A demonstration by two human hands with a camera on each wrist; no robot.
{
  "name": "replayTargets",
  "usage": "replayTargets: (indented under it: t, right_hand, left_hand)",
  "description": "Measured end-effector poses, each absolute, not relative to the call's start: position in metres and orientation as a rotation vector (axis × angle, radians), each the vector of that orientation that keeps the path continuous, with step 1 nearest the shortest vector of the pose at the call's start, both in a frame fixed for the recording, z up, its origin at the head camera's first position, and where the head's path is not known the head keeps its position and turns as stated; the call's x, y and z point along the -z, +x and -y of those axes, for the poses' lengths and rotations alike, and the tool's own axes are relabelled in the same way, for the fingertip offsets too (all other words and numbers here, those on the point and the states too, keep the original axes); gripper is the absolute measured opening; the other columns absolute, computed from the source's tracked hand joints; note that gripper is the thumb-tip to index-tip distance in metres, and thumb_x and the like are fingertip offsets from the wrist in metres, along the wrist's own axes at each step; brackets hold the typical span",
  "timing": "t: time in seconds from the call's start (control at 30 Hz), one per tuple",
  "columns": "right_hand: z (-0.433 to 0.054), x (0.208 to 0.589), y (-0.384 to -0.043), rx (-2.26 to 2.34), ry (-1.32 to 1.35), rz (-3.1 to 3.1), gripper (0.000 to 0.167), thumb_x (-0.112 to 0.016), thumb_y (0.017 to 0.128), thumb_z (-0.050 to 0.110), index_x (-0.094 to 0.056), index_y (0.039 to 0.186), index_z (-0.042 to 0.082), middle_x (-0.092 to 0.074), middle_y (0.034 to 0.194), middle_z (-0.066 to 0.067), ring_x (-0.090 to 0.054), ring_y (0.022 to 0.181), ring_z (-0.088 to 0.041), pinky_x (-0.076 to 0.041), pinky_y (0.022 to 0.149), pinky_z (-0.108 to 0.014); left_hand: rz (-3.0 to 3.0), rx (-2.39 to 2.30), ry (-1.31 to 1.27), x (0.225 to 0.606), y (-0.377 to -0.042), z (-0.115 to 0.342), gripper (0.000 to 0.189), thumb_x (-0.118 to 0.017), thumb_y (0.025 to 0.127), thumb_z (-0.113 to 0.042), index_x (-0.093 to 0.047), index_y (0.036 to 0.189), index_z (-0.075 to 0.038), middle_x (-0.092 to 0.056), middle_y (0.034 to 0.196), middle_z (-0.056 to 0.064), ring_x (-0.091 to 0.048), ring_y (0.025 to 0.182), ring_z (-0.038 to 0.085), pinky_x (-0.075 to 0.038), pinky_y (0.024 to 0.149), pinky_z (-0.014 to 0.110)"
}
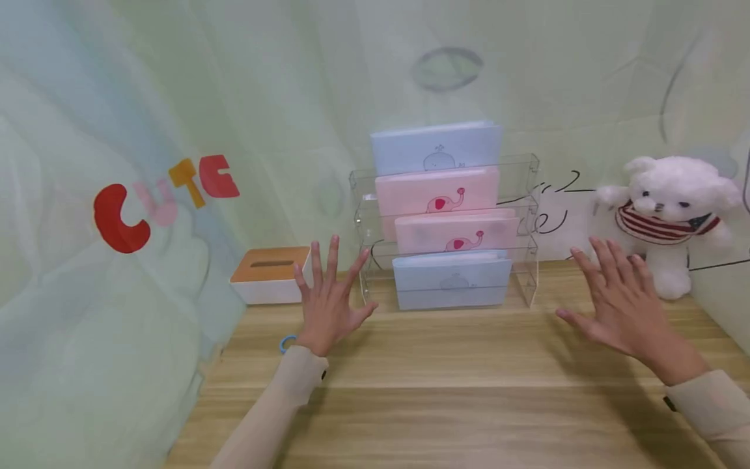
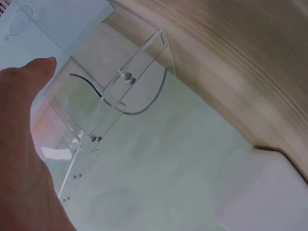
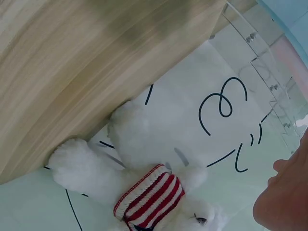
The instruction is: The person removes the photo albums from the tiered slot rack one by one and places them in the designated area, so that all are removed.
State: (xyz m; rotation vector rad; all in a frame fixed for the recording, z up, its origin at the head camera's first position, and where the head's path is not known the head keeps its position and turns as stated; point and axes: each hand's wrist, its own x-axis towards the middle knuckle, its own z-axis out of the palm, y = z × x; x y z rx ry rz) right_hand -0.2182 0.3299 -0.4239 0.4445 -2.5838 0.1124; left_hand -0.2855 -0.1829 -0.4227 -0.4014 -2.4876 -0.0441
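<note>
Currently, two blue whale-print packs point(image 1: 451, 296) and two pink elephant-print packs point(image 1: 407, 193) stand in the clear tiered rack point(image 1: 532, 277) on the counter point(image 1: 422, 420); arranging seems done, any remainder unclear. Left hand point(image 1: 327, 309) and right hand point(image 1: 624, 311) spread released fingers, holding nothing.

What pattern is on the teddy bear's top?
The top has red and white stripes, best seen in the right wrist view.

- by your spread left hand point(image 1: 328, 306), a white tissue box point(image 1: 272, 277) with orange top, and a blue ring point(image 1: 282, 345)
- between your hands, farther back, an upright clear rack point(image 1: 534, 273): two pink booklets point(image 1: 404, 192) tiered between two blue booklets point(image 1: 451, 280)
- near your spread right hand point(image 1: 624, 309), an upright white plush bear point(image 1: 674, 189)
</note>
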Motion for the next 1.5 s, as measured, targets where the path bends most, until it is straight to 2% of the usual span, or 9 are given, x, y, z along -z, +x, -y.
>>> replayTargets:
  t: [0.23, 0.43, 0.73, 0.87, 0.93, 1.07, 1.23, 1.4, 1.5]
  right_hand:
    - [-0.327, 0.422, -0.222, -0.274, 0.464, 2.552, 0.109, -0.068, 0.092, 0.065, -0.015, 0.173, 0.015, -0.019, 0.177, -0.027, -0.013, 0.165, -0.049, -0.018, 0.121, -0.078]
    - [-0.309, 0.410, -0.230, -0.664, 0.530, 2.539, 0.095, -0.079, 0.091, 0.034, -0.029, 0.169, 0.012, -0.044, 0.162, -0.033, -0.042, 0.144, -0.058, -0.034, 0.108, -0.078]
    - [-0.276, 0.403, -0.247, -0.996, 0.546, 2.597, 0.068, -0.072, 0.102, 0.027, -0.045, 0.161, 0.006, -0.055, 0.156, -0.029, -0.052, 0.141, -0.053, -0.039, 0.111, -0.071]
    - [-0.267, 0.404, -0.257, -1.084, 0.557, 2.623, 0.066, -0.071, 0.103, 0.027, -0.046, 0.160, 0.005, -0.053, 0.158, -0.029, -0.052, 0.141, -0.054, -0.040, 0.113, -0.071]
    - [-0.264, 0.403, -0.262, -1.141, 0.551, 2.635, 0.064, -0.070, 0.105, 0.028, -0.045, 0.161, 0.008, -0.053, 0.160, -0.027, -0.051, 0.144, -0.052, -0.039, 0.116, -0.070]
    - [-0.256, 0.403, -0.270, -1.245, 0.583, 2.607, 0.061, -0.069, 0.106, 0.025, -0.046, 0.161, 0.013, -0.056, 0.159, -0.022, -0.053, 0.146, -0.043, -0.042, 0.123, -0.048]
    - [-0.249, 0.406, -0.279, -1.369, 0.614, 2.520, 0.057, -0.069, 0.105, 0.017, -0.050, 0.159, 0.014, -0.061, 0.154, -0.020, -0.058, 0.138, -0.027, -0.040, 0.109, -0.009]
    - [-0.246, 0.406, -0.289, -1.513, 0.644, 2.473, 0.047, -0.068, 0.106, 0.017, -0.058, 0.152, 0.012, -0.060, 0.154, -0.014, -0.056, 0.130, -0.001, -0.044, 0.109, -0.012]
    - [-0.246, 0.407, -0.294, -1.601, 0.664, 2.478, 0.041, -0.068, 0.106, 0.019, -0.063, 0.146, 0.012, -0.059, 0.155, -0.011, -0.056, 0.131, 0.001, -0.046, 0.108, -0.013]
  left_hand:
    - [2.640, 0.188, -0.393, 0.426, -0.291, 0.178, 0.114, -0.080, 0.082, -0.069, -0.012, 0.171, -0.047, 0.010, 0.182, 0.013, 0.008, 0.165, 0.055, -0.006, 0.118, 0.088]
    - [2.717, 0.501, -0.354, 0.433, -0.303, 0.168, 0.102, -0.078, 0.091, -0.052, -0.013, 0.170, -0.047, -0.003, 0.180, 0.022, 0.001, 0.164, 0.059, -0.010, 0.117, 0.088]
    - [2.618, 0.805, -0.563, 0.456, -0.321, 0.166, 0.088, -0.068, 0.103, -0.010, -0.017, 0.172, -0.025, -0.040, 0.170, 0.024, -0.044, 0.150, 0.052, -0.039, 0.119, 0.073]
    - [2.560, 0.980, -0.605, 0.457, -0.325, 0.171, 0.088, -0.064, 0.102, 0.003, -0.021, 0.172, -0.029, -0.053, 0.159, 0.022, -0.068, 0.108, 0.039, -0.060, 0.092, 0.051]
    - [2.555, 1.043, -0.598, 0.455, -0.325, 0.174, 0.088, -0.060, 0.103, 0.004, -0.022, 0.172, -0.034, -0.062, 0.140, 0.025, -0.062, 0.080, 0.027, -0.057, 0.073, 0.040]
    - [2.569, 1.088, -0.582, 0.454, -0.326, 0.179, 0.084, -0.055, 0.106, 0.003, -0.021, 0.171, -0.039, -0.060, 0.147, 0.020, -0.041, 0.059, 0.011, -0.045, 0.058, 0.028]
    - [2.583, 1.124, -0.567, 0.457, -0.326, 0.182, 0.083, -0.053, 0.108, 0.001, -0.021, 0.171, -0.042, -0.039, 0.174, 0.008, -0.054, 0.067, 0.014, -0.049, 0.061, 0.026]
    - [2.559, 1.168, -0.575, 0.463, -0.327, 0.182, 0.081, -0.054, 0.107, 0.002, -0.023, 0.171, -0.040, -0.048, 0.166, 0.015, -0.064, 0.071, 0.023, -0.049, 0.060, 0.024]
    - [2.548, 1.191, -0.581, 0.464, -0.329, 0.180, 0.081, -0.054, 0.107, 0.002, -0.024, 0.170, -0.038, -0.056, 0.153, 0.023, -0.067, 0.073, 0.024, -0.048, 0.060, 0.023]
